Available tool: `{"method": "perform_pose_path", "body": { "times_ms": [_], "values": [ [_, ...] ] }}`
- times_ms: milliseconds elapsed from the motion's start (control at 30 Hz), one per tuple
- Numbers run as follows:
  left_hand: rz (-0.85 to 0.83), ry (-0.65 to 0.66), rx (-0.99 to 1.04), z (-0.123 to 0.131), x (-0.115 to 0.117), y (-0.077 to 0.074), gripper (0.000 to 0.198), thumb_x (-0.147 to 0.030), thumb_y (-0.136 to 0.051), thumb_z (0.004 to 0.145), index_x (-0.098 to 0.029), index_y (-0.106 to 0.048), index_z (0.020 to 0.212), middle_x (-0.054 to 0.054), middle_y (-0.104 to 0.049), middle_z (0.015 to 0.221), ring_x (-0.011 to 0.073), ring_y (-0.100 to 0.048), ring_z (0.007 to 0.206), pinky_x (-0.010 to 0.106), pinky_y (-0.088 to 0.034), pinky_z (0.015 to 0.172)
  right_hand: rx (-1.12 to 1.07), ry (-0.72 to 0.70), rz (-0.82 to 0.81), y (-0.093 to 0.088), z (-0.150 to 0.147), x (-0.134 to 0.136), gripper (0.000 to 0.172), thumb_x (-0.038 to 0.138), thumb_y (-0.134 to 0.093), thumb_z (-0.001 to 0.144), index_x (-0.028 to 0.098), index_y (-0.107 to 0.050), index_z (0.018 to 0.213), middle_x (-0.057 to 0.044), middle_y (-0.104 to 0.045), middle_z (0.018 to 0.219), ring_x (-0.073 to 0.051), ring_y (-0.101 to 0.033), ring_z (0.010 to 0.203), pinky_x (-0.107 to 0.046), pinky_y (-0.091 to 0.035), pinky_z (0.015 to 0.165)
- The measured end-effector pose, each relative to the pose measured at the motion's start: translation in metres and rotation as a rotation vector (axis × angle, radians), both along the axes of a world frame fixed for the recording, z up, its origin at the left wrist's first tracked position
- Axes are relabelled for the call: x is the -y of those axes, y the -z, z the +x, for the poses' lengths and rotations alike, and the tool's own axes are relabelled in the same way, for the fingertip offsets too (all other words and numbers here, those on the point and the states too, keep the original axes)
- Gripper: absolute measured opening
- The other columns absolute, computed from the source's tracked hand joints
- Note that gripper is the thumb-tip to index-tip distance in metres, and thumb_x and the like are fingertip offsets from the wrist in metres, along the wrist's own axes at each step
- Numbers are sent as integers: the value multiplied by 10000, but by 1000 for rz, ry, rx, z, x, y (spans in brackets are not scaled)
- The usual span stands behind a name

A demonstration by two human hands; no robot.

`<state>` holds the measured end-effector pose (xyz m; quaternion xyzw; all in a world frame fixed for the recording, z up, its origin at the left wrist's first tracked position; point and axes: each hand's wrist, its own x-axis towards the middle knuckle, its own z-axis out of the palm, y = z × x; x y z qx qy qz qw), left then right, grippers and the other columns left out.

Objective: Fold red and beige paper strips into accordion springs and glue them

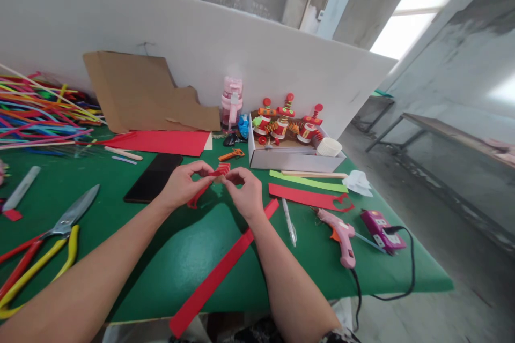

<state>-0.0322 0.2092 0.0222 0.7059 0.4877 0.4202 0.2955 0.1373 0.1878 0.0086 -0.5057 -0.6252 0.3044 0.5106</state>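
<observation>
Between both hands is a red paper strip [222,169] folded into small zigzag pleats, with a loose red tail hanging down on the left. My left hand [187,183] pinches its left part between thumb and fingers. My right hand [244,191] grips the pleated end from the other side, fingertips close to the left ones. A second, longer red strip [217,273] lies slantwise under my right forearm and reaches over the table's front edge. Just right of my right hand lies a white pen [288,222].
A white box [295,162] holds several red craft figures. On the right are a pink glue gun [341,236] and a purple power block [382,231] with cords. Large shears [66,225] and a black phone [153,178] lie left; a pink bottle [232,103] stands behind.
</observation>
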Motion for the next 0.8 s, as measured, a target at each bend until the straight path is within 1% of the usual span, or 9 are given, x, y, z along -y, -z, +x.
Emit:
{"method": "perform_pose_path", "body": {
  "times_ms": [100,167,267,367,433,533,600,667,800],
  "values": [
    [17,-1,22,2,3,-2,302,-520,-660,716,-224,-641,659,22,-674,691,204,-612,703,286,-493,683,-18,-24,-51,1,-1,0,60,281,-664,753,221,-674,760,-5,-678,758,-156,-584,672,-281,-494,688],
    [-13,12,43,4,4,-3,303,-527,-676,711,-227,-651,673,18,-673,689,203,-618,702,272,-491,637,-28,-39,-75,4,-1,-2,70,289,-679,744,224,-692,762,-9,-686,766,-158,-591,680,-284,-496,690],
    [-101,40,103,3,4,-2,305,-524,-701,703,-221,-660,704,-2,-658,656,170,-588,614,243,-456,543,-78,-39,-112,8,0,-4,74,295,-679,738,228,-712,733,-17,-704,775,-174,-611,717,-301,-496,713],
    [-197,63,197,1,2,3,335,-534,-668,745,-201,-661,715,-32,-592,565,126,-514,513,225,-412,498,-213,-63,-232,9,1,-5,132,330,-680,733,205,-723,738,-16,-704,727,-165,-604,674,-294,-488,678],
    [-248,83,252,0,1,6,345,-540,-661,758,-195,-668,749,-34,-593,568,126,-525,524,226,-424,513,-284,-69,-302,8,1,-5,162,341,-688,721,185,-727,742,-10,-693,692,-145,-580,625,-277,-472,641],
    [-279,117,310,0,0,7,365,-522,-737,691,-195,-683,844,0,-694,731,162,-621,648,259,-501,613,-317,-56,-333,6,1,-4,158,327,-697,704,173,-727,712,2,-672,650,-122,-545,588,-257,-440,610],
    [-292,137,320,1,0,6,393,-512,-771,652,-195,-683,866,22,-723,814,185,-657,719,288,-531,680,-321,-56,-332,5,0,-4,146,314,-698,702,171,-726,690,7,-665,632,-115,-535,581,-250,-425,601],
    [-302,143,306,2,0,6,393,-517,-780,637,-189,-677,827,22,-717,785,187,-660,715,295,-534,690,-321,-66,-327,5,-1,-3,137,301,-699,702,168,-726,682,8,-665,623,-111,-531,577,-244,-415,593],
    [-300,119,274,3,1,4,387,-521,-781,623,-183,-656,763,-4,-672,684,155,-610,620,261,-502,604,-306,-80,-326,6,-2,-3,142,304,-699,700,165,-725,682,17,-648,597,-103,-507,552,-234,-384,555]
  ]
}}
